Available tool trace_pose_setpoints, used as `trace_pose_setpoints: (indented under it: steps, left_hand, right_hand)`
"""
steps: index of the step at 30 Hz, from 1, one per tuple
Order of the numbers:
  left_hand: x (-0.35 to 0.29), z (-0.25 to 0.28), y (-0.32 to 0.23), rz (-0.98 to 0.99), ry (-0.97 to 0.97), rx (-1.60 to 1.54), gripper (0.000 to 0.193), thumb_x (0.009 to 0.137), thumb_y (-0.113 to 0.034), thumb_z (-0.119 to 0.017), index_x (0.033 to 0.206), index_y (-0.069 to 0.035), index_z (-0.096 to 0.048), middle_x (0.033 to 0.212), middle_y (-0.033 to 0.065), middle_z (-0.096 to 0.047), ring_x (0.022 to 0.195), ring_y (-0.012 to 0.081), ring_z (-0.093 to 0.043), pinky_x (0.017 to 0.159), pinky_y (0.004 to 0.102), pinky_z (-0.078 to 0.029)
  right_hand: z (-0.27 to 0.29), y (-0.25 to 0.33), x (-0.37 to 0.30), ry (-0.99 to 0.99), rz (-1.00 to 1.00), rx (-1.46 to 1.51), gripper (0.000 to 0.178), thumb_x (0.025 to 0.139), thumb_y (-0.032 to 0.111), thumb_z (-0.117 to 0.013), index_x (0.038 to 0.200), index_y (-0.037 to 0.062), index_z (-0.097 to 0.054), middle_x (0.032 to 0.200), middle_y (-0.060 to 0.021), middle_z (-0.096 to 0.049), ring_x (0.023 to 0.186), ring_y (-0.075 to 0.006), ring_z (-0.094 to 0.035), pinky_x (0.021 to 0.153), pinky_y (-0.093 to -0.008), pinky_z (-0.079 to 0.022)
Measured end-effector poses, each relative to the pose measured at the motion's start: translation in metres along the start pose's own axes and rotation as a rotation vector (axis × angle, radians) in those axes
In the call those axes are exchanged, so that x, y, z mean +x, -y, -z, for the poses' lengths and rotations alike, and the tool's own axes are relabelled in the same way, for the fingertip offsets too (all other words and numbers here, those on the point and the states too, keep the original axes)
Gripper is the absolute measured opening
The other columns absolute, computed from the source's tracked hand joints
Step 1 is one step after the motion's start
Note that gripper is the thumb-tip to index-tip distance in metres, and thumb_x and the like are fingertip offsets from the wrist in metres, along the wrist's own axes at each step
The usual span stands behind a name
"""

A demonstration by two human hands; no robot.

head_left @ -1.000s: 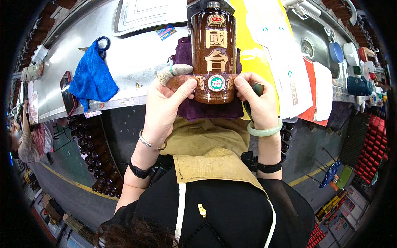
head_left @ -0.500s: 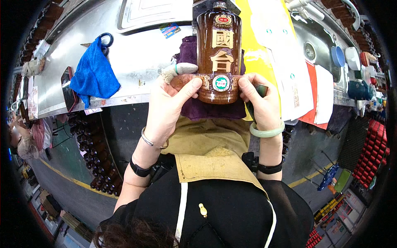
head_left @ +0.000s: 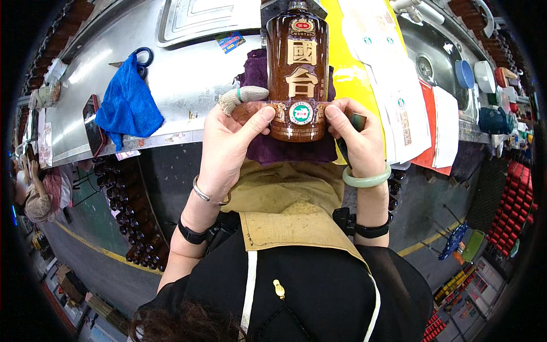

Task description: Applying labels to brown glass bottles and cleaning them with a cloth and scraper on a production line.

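Observation:
A brown glass bottle point(head_left: 297, 54) with raised gold characters lies on a folded purple cloth point(head_left: 256, 71), its neck pointing away from me. Across its lower part runs a brown and gold label strip point(head_left: 301, 113) with a round green and white emblem. My left hand point(head_left: 236, 128) pinches the strip's left end, thumb at the bottle's edge; a knitted finger cover sits on its index finger. My right hand point(head_left: 356, 128) is closed at the right end, its thumb touching the bottle's side. The fingers behind the bottle are partly hidden.
On the steel table lie a blue cloth point(head_left: 130, 102), scissors point(head_left: 142, 61), a phone point(head_left: 93, 125) and a metal tray point(head_left: 202, 21). White sheets point(head_left: 399, 108) cover a yellow sheet point(head_left: 346, 62) on the right, before a sink point(head_left: 441, 57). Dark bottles point(head_left: 128, 222) stand below left.
The bottle and table sit slightly farther left in view. Both hands keep their hold at the strip's ends. At the far left, another person's arm has shifted.

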State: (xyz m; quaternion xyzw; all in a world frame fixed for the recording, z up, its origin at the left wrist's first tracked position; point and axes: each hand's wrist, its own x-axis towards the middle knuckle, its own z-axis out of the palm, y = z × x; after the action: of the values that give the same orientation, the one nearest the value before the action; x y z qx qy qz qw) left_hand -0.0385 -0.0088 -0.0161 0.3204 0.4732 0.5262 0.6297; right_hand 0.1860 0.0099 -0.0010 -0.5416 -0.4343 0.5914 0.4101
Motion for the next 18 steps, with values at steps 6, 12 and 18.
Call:
trace_pose_setpoints:
  steps: [6,12,18]
  left_hand:
    - [0.0003,0.0006,0.0013,0.012,-0.009,0.008,0.029,0.097,-0.006,-0.076,0.125,-0.003,-0.067,0.108,0.0033,-0.072,0.094,0.0098,-0.066,0.077,0.0251,-0.053]
    - [0.0015,-0.0037,-0.0022,0.025,-0.036,-0.016,0.033,0.094,-0.005,-0.079,0.124,0.001,-0.067,0.101,0.0042,-0.071,0.086,0.0101,-0.066,0.076,0.0257,-0.056]
    - [0.0007,-0.0029,-0.0024,0.017,-0.047,0.004,0.035,0.094,-0.004,-0.079,0.125,0.001,-0.067,0.102,0.0051,-0.072,0.088,0.0102,-0.067,0.078,0.0252,-0.056]
  right_hand:
    - [0.0011,-0.001,0.0,0.011,-0.005,0.009,0.02,0.1,0.021,-0.075,0.097,0.0019,-0.073,0.082,0.0049,-0.062,0.075,-0.004,-0.053,0.068,-0.0211,-0.044]
    - [0.0015,0.0012,-0.0009,-0.001,0.007,-0.005,0.019,0.1,0.02,-0.076,0.099,0.0012,-0.073,0.083,0.0045,-0.063,0.076,-0.0042,-0.054,0.069,-0.021,-0.044]
    - [0.0008,-0.0001,0.0006,-0.011,-0.002,-0.021,0.016,0.1,0.019,-0.076,0.098,0.0028,-0.073,0.082,0.005,-0.063,0.075,-0.0036,-0.053,0.068,-0.0208,-0.043]
